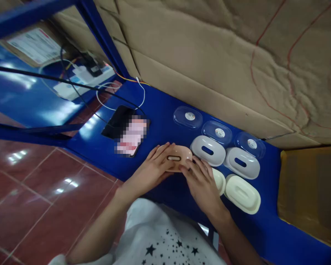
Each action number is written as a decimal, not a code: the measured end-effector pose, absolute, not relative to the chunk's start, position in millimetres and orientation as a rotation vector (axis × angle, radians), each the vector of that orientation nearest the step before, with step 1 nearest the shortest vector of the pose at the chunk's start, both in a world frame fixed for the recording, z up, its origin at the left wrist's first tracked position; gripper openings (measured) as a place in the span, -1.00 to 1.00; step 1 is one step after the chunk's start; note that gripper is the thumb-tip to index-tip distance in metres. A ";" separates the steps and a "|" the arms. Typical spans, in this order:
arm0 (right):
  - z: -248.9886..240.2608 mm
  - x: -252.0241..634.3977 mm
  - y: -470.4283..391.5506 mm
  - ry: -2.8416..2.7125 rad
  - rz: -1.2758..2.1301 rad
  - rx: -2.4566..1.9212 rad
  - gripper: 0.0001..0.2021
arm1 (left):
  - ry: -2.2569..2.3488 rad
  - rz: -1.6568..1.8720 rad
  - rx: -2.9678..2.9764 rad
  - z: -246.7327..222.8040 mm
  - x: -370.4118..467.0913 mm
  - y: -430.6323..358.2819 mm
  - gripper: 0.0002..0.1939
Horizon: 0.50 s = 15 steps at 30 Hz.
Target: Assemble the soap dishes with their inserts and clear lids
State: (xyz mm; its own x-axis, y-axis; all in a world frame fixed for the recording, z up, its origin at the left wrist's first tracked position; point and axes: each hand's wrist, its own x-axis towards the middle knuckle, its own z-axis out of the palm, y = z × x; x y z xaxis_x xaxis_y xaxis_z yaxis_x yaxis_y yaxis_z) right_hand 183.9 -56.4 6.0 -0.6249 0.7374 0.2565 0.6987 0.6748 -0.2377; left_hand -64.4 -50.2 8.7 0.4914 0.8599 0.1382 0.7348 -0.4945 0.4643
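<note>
A peach oval plastic dish (179, 149) with a slot in its middle is between my two hands, over the blue table. My left hand (154, 167) grips its left end, fingers over the top. At the right end, the bent fingers of my right hand (202, 180) close on its rim. Just right of it sit a white oval dish with a slot (213, 157) and a second white slotted dish (249, 169). Nearer me are a cream oval dish (219, 180), partly hidden by my right hand, and another cream oval dish (241, 193).
Three clear oval lids (179, 119) with round stickers line the back of the blue table (160, 121). A phone with a blurred screen (132, 136) and a white cable lie left. A cardboard box (309, 195) stands right; cardboard (195, 55) covers the back.
</note>
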 end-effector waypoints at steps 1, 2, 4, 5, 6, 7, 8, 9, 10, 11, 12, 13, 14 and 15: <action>5.3 185.0 -57.1 -2.537 0.154 -1.138 -0.61 | 1.327 0.499 2.411 9.2 -62.5 -50.3 -0.77; 4.2 185.6 -58.4 -2.513 0.143 -1.141 -0.62 | 1.318 0.495 2.429 9.6 -61.5 -50.1 -0.76; 1.5 185.5 -61.3 -2.475 0.128 -1.159 -0.65 | 1.292 0.495 2.474 10.4 -62.0 -49.1 -0.73; 0.4 185.2 -62.5 -2.466 0.125 -1.170 -0.66 | 1.274 0.498 2.493 10.4 -63.2 -48.1 -0.71; -0.5 184.7 -63.3 -2.465 0.124 -1.179 -0.66 | 1.254 0.503 2.506 10.2 -64.8 -46.6 -0.70; -1.1 184.3 -63.8 -2.467 0.123 -1.182 -0.67 | 1.232 0.510 2.508 9.4 -66.7 -44.7 -0.70; -1.5 183.9 -63.9 -2.472 0.120 -1.181 -0.66 | 1.213 0.520 2.498 8.0 -68.6 -42.6 -0.69; -1.7 183.7 -63.7 -2.473 0.116 -1.178 -0.66 | 1.192 0.533 2.480 6.0 -70.5 -40.6 -0.68; -1.8 183.6 -63.3 -2.476 0.115 -1.175 -0.66 | 1.176 0.547 2.454 3.7 -72.2 -38.8 -0.68; -1.8 183.5 -62.8 -2.481 0.118 -1.176 -0.65 | 1.165 0.560 2.424 1.2 -73.5 -37.5 -0.68; -2.0 183.6 -62.2 -2.488 0.125 -1.183 -0.64 | 1.156 0.568 2.394 -0.9 -74.6 -36.8 -0.70; -2.1 183.7 -61.8 -2.496 0.133 -1.193 -0.63 | 1.150 0.568 2.365 -2.1 -75.3 -36.7 -0.70; -2.4 183.9 -61.4 -2.506 0.142 -1.201 -0.61 | 1.146 0.561 2.340 -2.1 -75.8 -36.9 -0.69; -2.5 184.1 -61.3 -2.515 0.149 -1.205 -0.61 | 1.144 0.553 2.319 -0.4 -75.9 -36.9 -0.65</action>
State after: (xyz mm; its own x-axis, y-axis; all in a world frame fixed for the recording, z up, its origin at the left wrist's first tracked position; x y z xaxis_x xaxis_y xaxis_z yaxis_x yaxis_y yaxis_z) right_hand 184.1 -61.3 -2.5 -0.5788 0.7719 0.2630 0.7354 0.6335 -0.2406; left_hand -75.9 -36.9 -0.4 0.5660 0.8127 0.1384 0.6133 -0.5273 0.5880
